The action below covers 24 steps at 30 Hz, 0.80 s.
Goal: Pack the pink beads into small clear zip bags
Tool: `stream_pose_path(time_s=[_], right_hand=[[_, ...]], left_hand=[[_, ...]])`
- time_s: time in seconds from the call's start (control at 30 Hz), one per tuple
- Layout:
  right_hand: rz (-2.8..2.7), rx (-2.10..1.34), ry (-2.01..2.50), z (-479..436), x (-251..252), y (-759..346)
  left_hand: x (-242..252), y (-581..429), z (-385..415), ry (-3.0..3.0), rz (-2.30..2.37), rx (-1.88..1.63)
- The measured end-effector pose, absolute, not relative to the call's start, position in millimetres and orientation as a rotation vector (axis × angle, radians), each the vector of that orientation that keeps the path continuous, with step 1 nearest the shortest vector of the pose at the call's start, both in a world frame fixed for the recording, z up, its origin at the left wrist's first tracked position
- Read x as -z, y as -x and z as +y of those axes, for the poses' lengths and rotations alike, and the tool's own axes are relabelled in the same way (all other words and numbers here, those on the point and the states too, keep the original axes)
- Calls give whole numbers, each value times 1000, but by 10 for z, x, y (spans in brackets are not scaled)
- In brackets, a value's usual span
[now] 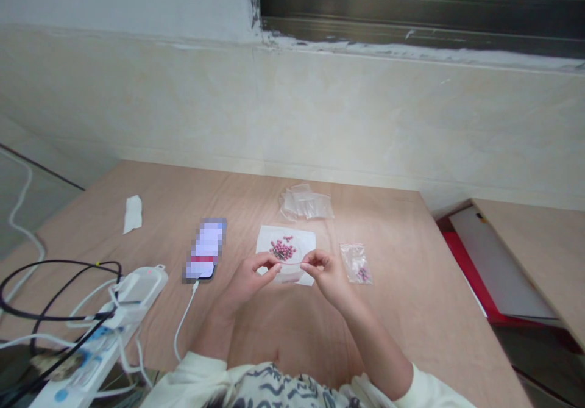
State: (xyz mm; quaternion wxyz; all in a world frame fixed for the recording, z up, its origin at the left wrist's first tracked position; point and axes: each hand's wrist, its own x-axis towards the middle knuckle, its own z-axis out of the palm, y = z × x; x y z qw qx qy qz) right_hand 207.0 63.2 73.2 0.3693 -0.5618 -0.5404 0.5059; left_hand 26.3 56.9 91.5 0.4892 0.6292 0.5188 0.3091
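Note:
My left hand [257, 272] and my right hand [325, 269] meet over a white sheet of paper [307, 237], thumbs and index fingertips pinched. A thin pinkish string [290, 264] stretches between them, one end in each pinch. Just beyond the string, a heap of small pink beads [282, 249] lies on the paper, with some darker bits among them too small to make out. Right of my right hand lies a small clear zip bag [355, 263] with a few pinkish beads at its bottom.
Several clear plastic bags [307, 204] lie behind the paper. A phone [205, 250] on a white charging cable [184, 318] is to the left. Further left are a white paper scrap [133, 214] and a power strip [132, 295] with tangled cords. An open-fronted cabinet [525, 243] stands at the right.

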Motion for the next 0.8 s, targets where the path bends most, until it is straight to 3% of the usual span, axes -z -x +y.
stream_pose_path(time_s=[0.2, 0.43, 0.8], right_hand=[[-1364, -1391, 1361, 607, -744, -2018], [-1399, -1249, 1405, 586, -769, -1940], [-1149, -1494, 1323, 585, -690, -1973]], left_hand=[[-895, -313, 581, -1540, 1270, -790], [-853, -384, 577, -1562, 1180, -747], [-825, -354, 579, -1596, 1267, -728]])
